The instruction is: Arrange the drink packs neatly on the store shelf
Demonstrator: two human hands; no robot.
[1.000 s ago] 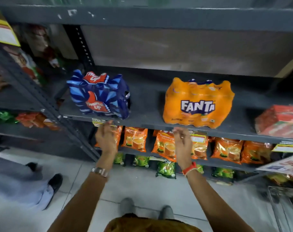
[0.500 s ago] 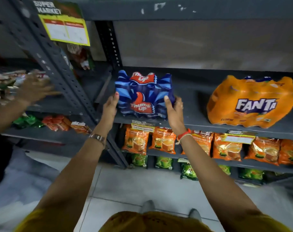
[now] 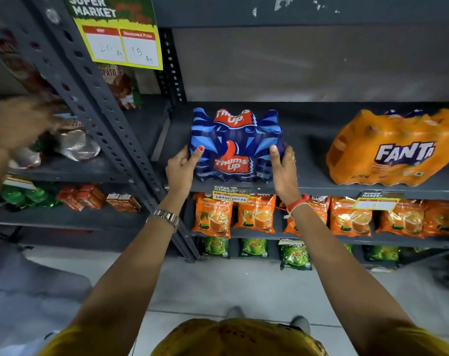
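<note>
Thums Up pack (image 3: 235, 145): glossy plastic wrap; shelf (image 3: 308, 179): matt painted metal

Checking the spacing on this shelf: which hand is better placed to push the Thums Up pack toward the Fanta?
Left hand: it presses the Thums Up pack's side facing away from the Fanta pack. The right hand blocks that side.

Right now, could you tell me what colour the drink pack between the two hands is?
The Thums Up pack is blue with red logos, seen in the head view.
</note>
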